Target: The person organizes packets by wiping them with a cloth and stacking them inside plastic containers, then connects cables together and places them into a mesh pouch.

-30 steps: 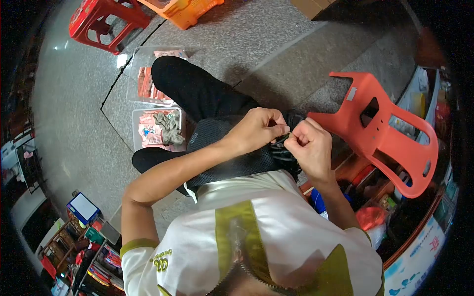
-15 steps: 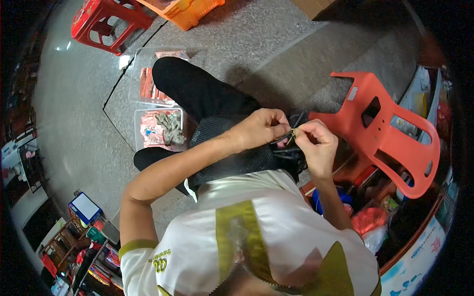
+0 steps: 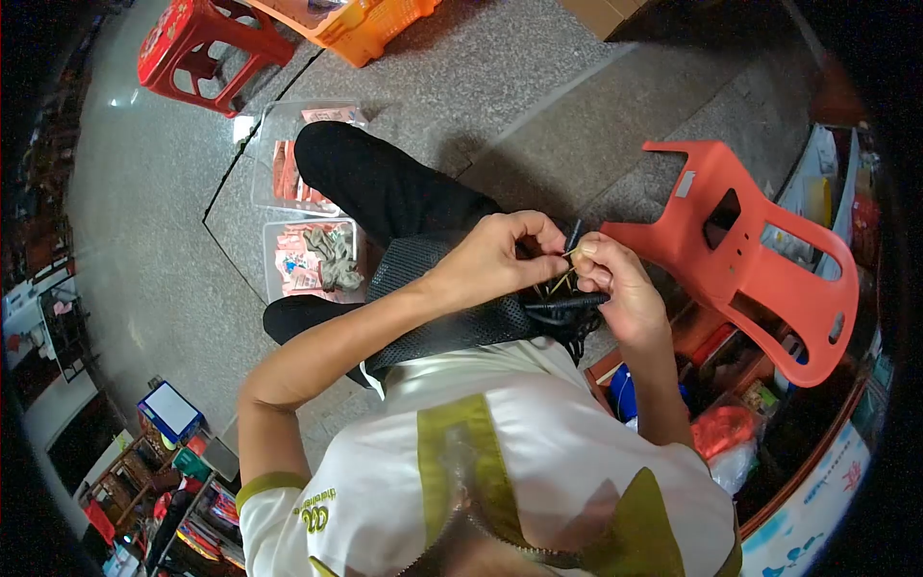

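Observation:
My left hand [image 3: 495, 258] is closed in a pinch above my lap, fingertips at a thin yellowish tie [image 3: 563, 281]. Facing it, my right hand [image 3: 620, 281] has its fingers curled and pinched on the same tie. The two sets of fingertips nearly meet. A black cord [image 3: 567, 303] runs beneath them, its end by my right palm. More dark cords hang below in a bundle, partly hidden by my hands. Under these lies black mesh material [image 3: 413, 274] across my lap.
Two clear plastic boxes stand left of my legs: the nearer box [image 3: 271, 281] holds pink packets and grey-green bundles, the farther box [image 3: 261, 183] pink packets. A red plastic chair [image 3: 760, 250] is at right. A red stool [image 3: 216, 58] and orange crate [image 3: 370, 34] stand ahead.
My right hand has turned and curled its fingers more. A black cord end now shows beside its palm, and another black piece sticks up between the fingertips. The view has shifted slightly.

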Tool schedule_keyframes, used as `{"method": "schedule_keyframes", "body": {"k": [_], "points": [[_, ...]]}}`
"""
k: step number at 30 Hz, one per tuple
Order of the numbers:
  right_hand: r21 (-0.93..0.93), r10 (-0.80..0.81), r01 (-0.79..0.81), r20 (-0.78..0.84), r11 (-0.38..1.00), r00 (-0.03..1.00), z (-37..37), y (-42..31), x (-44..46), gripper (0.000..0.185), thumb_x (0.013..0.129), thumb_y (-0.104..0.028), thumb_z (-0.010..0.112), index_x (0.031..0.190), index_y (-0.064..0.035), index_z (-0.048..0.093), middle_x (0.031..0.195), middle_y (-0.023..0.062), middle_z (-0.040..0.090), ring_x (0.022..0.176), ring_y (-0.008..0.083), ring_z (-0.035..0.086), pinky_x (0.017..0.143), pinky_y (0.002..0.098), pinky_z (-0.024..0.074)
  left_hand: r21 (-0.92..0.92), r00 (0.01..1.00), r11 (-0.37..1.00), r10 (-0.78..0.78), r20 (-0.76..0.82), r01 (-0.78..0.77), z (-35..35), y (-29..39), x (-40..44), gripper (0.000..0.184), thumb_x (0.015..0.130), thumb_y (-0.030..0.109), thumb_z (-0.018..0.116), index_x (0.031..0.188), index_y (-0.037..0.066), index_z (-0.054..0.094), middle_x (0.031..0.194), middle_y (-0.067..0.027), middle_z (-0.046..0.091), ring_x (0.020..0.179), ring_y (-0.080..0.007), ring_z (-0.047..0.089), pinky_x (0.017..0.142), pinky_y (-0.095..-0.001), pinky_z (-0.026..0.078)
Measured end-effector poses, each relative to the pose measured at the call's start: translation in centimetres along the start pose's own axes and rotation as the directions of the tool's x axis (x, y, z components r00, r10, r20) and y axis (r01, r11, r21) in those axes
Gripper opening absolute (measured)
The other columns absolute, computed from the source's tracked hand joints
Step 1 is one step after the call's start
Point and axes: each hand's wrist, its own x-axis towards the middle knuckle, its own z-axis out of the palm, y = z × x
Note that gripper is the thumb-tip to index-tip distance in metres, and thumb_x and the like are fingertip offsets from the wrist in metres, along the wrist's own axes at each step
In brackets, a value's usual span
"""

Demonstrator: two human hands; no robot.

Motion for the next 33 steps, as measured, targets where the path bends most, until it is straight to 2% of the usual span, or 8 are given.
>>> {"method": "schedule_keyframes", "body": {"k": [9, 12, 16, 17, 21, 24, 30, 33], "points": [[-0.58, -0.299, 0.263, 0.034, 0.771, 0.954, -0.2, 0.7, -0.7, 0.016, 0.076, 0.0, 0.064, 0.072, -0.0073, 0.051, 0.072, -0.0056, 0.05, 0.057, 0.0052, 0.041, 0.053, 0.0213, 0.0338, 0.286, 0.997, 0.958, 0.01, -0.077, 0.013, 1.0, 0.3, 0.9, 0.017, 0.079, 0.007, 0.069, 0.09, -0.003, 0.061, 0.073, -0.0056, 0.061, 0.07, -0.0083, 0.056, 0.063, -0.0267, 0.049], [-0.858, -0.705, 0.444, 0.148, 0.257, 0.694, 0.7, 0.7, 0.3, 0.017, 0.071, 0.002, 0.066, 0.071, -0.005, 0.05, 0.07, -0.0007, 0.051, 0.054, 0.0093, 0.043, 0.053, 0.024, 0.0384, 0.358, 0.994, 0.933, 0.073, -0.081, -0.039, 1.0, 0.0, 0.9, 0.016, 0.079, 0.007, 0.068, 0.09, -0.003, 0.061, 0.073, -0.0092, 0.062, 0.068, -0.0114, 0.058, 0.063, -0.029, 0.05], [-0.899, -0.773, 0.418, 0.17, 0.133, 0.612, 0.3, 1.4, 1.3, 0.018, 0.069, 0.002, 0.066, 0.08, -0.003, 0.052, 0.089, 0.0112, 0.06, 0.074, 0.0247, 0.06, 0.065, 0.0331, 0.0498, 0.458, 0.99, 0.887, 0.108, -0.089, -0.055, 1.2, 0.3, 0.6, 0.016, 0.078, 0.006, 0.068, 0.088, -0.003, 0.06, 0.076, -0.0164, 0.064, 0.069, -0.0223, 0.064, 0.064, -0.0336, 0.051], [-0.889, -0.754, 0.389, 0.081, 0.24, 0.651, 1.2, 0.9, 1.1, 0.02, 0.07, 0.002, 0.066, 0.087, -0.0028, 0.057, 0.097, 0.014, 0.061, 0.087, 0.0314, 0.061, 0.072, 0.0376, 0.0509, 0.477, 0.989, 0.876, 0.121, -0.089, -0.064, 1.1, 0.4, 0.6, 0.016, 0.078, 0.006, 0.068, 0.088, -0.003, 0.06, 0.077, -0.0178, 0.064, 0.07, -0.025, 0.064, 0.065, -0.0347, 0.051], [-0.911, -0.708, 0.403, 0.228, 0.087, 0.668, -0.1, 1.3, 1.0, 0.02, 0.073, 0.0, 0.065, 0.092, -0.0023, 0.061, 0.096, 0.0143, 0.061, 0.084, 0.0337, 0.061, 0.074, 0.041, 0.0498, 0.539, 0.974, 0.83, 0.217, -0.071, -0.146, 1.4, 0.3, 0.4, 0.015, 0.078, 0.005, 0.068, 0.086, -0.004, 0.059, 0.08, -0.0196, 0.062, 0.072, -0.0317, 0.064, 0.065, -0.0373, 0.05], [-0.918, -0.702, 0.384, 0.211, 0.096, 0.681, -0.4, 1.0, 0.7, 0.015, 0.075, 0.0, 0.064, 0.09, -0.0014, 0.062, 0.089, 0.0136, 0.062, 0.078, 0.0319, 0.061, 0.071, 0.0378, 0.0496, 0.632, 0.972, 0.761, 0.23, -0.046, -0.15, 1.6, 0.8, 0.3, 0.014, 0.079, 0.005, 0.066, 0.087, -0.003, 0.058, 0.081, -0.0183, 0.059, 0.073, -0.0342, 0.061, 0.065, -0.0397, 0.05], [-0.662, -0.315, 0.242, 0.01, 0.709, 0.949, -2.6, 0.3, 1.0, 0.01, 0.084, -0.002, 0.058, 0.091, 0.0011, 0.065, 0.081, 0.0026, 0.064, 0.071, 0.0118, 0.06, 0.066, 0.0244, 0.0473, 0.639, 0.931, 0.695, 0.35, 0.099, -0.329, 1.4, 0.5, -0.4, 0.012, 0.08, 0.004, 0.063, 0.089, 0.0, 0.056, 0.084, -0.0159, 0.054, 0.077, -0.0361, 0.058, 0.065, -0.0414, 0.049], [-0.574, -0.157, 0.133, 0.008, 0.808, 0.988, -3.0, -0.6, 1.2, 0.014, 0.089, -0.006, 0.054, 0.096, 0.0, 0.065, 0.084, 0.0003, 0.064, 0.074, 0.0071, 0.059, 0.067, 0.0216, 0.0472, 0.643, 0.916, 0.667, 0.372, 0.15, -0.377, 1.2, 0.1, -0.3, 0.013, 0.081, 0.002, 0.061, 0.09, 0.0, 0.052, 0.088, -0.0161, 0.052, 0.075, -0.0379, 0.059, 0.063, -0.0448, 0.05]]}}
